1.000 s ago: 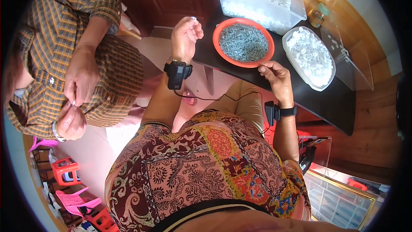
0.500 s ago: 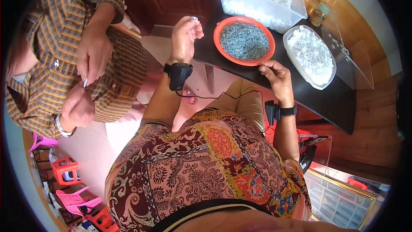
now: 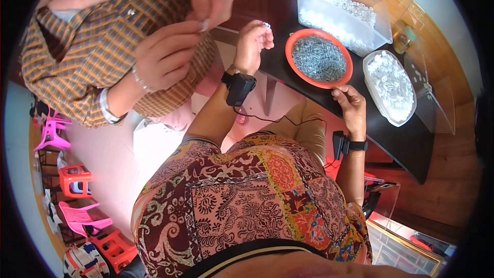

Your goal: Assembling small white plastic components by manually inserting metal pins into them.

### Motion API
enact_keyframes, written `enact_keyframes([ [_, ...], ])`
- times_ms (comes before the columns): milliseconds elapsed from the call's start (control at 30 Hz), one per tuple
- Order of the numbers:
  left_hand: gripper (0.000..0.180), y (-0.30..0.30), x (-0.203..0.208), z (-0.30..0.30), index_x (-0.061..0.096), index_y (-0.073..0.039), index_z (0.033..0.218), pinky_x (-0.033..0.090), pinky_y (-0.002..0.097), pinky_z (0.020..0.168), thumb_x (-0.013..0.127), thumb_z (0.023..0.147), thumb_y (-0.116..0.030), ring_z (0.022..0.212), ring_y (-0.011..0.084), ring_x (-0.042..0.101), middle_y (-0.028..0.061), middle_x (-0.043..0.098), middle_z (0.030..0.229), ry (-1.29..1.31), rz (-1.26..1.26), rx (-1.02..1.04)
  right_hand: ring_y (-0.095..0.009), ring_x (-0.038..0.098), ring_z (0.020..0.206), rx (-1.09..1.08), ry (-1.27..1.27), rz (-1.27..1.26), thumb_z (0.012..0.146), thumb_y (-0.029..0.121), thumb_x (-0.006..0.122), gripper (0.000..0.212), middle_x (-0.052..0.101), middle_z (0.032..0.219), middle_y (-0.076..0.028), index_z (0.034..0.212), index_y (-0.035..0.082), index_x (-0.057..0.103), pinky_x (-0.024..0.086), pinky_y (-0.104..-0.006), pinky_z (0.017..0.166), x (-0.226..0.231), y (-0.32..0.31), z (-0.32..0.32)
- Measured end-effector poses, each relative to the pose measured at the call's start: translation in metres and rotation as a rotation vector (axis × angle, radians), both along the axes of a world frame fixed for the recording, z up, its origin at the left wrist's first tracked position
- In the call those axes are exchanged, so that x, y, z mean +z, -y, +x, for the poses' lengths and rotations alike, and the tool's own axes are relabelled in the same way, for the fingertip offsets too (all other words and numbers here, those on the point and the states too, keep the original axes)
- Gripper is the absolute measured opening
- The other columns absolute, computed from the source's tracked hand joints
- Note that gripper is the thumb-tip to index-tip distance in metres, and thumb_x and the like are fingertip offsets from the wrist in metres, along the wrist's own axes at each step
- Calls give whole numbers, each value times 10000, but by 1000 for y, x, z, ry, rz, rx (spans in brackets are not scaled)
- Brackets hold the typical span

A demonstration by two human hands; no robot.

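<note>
My left hand (image 3: 251, 47) is raised at the near left of the dark table, its fingertips closed on a small white plastic clip (image 3: 267, 25). An orange-red plate (image 3: 293, 65) heaped with small grey metal nails (image 3: 319, 57) lies to its right. Close to that plate's near rim is my right hand (image 3: 353, 109), thumb and forefinger pinched together. Whatever they hold is too small to make out. Right of the plate, a white oval tub (image 3: 371, 85) contains many small white plastic pieces (image 3: 392, 83).
Behind the plate stands a clear plastic bin (image 3: 342, 33) of white clips. A green-lidded jar (image 3: 405, 40) is beside it. At left, a co-worker's hands (image 3: 170, 54) hold a small white piece. A cable (image 3: 278, 120) runs between my wrist devices. Pink and red plastic stools (image 3: 76, 181) line the far left.
The view has shifted, so the table appears farther right and lower. The co-worker's hands have risen closer to my left hand. Both my hands keep their pinched poses.
</note>
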State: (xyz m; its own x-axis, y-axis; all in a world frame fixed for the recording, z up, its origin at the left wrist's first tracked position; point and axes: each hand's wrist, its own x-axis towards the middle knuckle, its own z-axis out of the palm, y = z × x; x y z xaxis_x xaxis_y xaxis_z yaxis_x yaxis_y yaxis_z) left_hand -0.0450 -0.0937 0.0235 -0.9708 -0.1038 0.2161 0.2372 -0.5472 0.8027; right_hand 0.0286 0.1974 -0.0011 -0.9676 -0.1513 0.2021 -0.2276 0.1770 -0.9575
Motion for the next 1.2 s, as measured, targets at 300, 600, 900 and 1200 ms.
enact_keyframes([
  [300, 68, -6, -1, 1, 551, -68, 843, 425, 278, 586, 533, 858, -132, 629, 171, 548, 59, 575, 726, 11, 45, -18, -53, 527, 784, -15, -42, -1, 895, 100, 614, 129, 620, 843, 17, 971, 2, 649, 422, -203, 729, -2, 0, -1],
  [600, 48, -9, -2, 3, 545, -71, 856, 430, 276, 584, 534, 862, -117, 665, 151, 543, 40, 558, 736, -49, -16, -41, -43, 521, 765, -42, -37, 17, 883, 82, 626, 112, 613, 822, 30, 951, -2, 658, 431, -199, 704, -3, 4, 1],
  [900, 64, -8, -4, 6, 540, -86, 911, 442, 263, 586, 550, 865, -131, 676, 134, 545, 7, 550, 765, -82, 29, -69, -38, 520, 758, -42, -32, 26, 881, 81, 628, 108, 614, 818, 33, 945, -2, 655, 432, -198, 693, 1, 6, 4],
  [1200, 198, -7, -9, 2, 544, -86, 934, 422, 283, 559, 493, 939, -277, 692, 146, 519, 22, 538, 813, -310, -81, -113, -41, 501, 776, -22, -87, 25, 896, 82, 601, 92, 577, 797, 51, 899, -1, 642, 419, -202, 697, 2, 3, 3],
])
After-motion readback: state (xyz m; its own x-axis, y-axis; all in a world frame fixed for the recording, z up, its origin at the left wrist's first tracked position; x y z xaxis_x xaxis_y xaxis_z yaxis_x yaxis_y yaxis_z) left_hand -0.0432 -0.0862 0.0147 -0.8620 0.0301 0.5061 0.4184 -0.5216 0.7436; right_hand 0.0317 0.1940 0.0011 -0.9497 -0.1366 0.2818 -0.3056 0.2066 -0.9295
